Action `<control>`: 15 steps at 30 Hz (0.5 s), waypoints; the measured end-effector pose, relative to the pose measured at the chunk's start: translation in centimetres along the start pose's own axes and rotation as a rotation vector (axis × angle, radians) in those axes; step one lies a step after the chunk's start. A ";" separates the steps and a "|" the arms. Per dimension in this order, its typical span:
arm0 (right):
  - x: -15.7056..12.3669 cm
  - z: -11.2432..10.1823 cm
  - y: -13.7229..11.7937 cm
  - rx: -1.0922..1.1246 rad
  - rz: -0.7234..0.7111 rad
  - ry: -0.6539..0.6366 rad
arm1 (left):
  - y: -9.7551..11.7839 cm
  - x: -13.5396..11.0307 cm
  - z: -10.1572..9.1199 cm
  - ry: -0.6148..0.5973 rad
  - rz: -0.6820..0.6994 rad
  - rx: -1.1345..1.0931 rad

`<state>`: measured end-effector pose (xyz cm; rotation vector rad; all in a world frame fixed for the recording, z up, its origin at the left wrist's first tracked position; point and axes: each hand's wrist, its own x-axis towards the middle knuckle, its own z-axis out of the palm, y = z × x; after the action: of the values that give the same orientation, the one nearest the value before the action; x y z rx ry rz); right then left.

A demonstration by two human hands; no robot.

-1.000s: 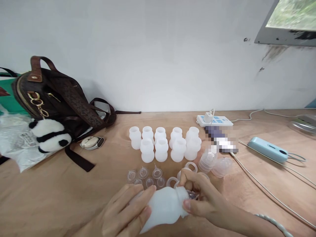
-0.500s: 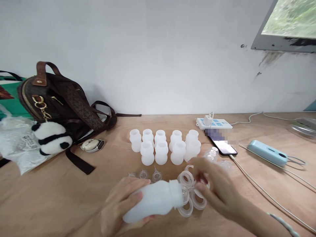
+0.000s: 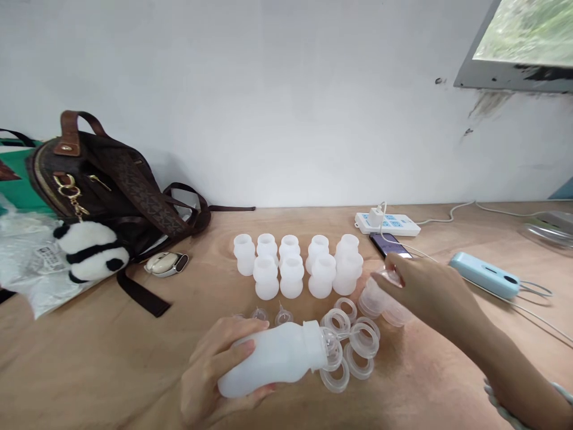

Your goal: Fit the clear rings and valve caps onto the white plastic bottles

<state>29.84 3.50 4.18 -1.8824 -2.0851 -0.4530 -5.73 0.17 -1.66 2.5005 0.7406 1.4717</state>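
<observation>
My left hand (image 3: 215, 367) is wrapped around a translucent white baby bottle (image 3: 277, 361), tipped on its side with its neck to the right. A clear teat (image 3: 332, 351) sits at the bottle's mouth, its tip towards several loose translucent screw rings (image 3: 364, 339). My right hand (image 3: 425, 283) reaches over a cluster of clear plastic caps (image 3: 371, 300), fingers closed around one clear cap (image 3: 390, 277). Behind the bottle lie a few clear teats (image 3: 283, 316), partly hidden by my left hand. Several white hourglass-shaped bottles (image 3: 292, 278) stand upright in two rows farther back.
On the left are a dark backpack (image 3: 102, 173), a panda plush (image 3: 92, 251), a plastic bag (image 3: 31, 263) and a beige mouse-like object (image 3: 165, 263). A power strip (image 3: 398, 226), phone (image 3: 390, 246), light-blue device (image 3: 486, 276) and cables lie at the right, before the wall.
My right hand has left the teat at the bottle's mouth and moved right and back to the clear caps, closing on one. My left hand still holds the bottle, nearly unmoved.
</observation>
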 end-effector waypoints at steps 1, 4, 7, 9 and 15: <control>0.0 -0.5 0.2 0.040 0.036 0.069 | 0.0 0.1 0.0 0.003 0.024 -0.001; 0.0 -2.2 0.4 0.293 0.082 0.260 | 0.1 0.4 0.0 0.022 0.066 -0.018; -0.6 -2.8 -0.8 0.635 -0.067 0.194 | 0.3 0.6 0.2 0.044 0.022 -0.065; -1.4 -2.2 -2.4 0.823 -0.216 0.075 | 0.4 0.7 0.5 0.056 -0.006 -0.095; -4.3 0.4 -6.4 1.038 -0.375 -0.082 | 0.4 0.3 0.9 0.042 0.037 -0.080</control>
<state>23.95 -0.84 1.79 -0.9169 -2.0730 0.5656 -4.71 0.05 -1.77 2.4442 0.6319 1.5384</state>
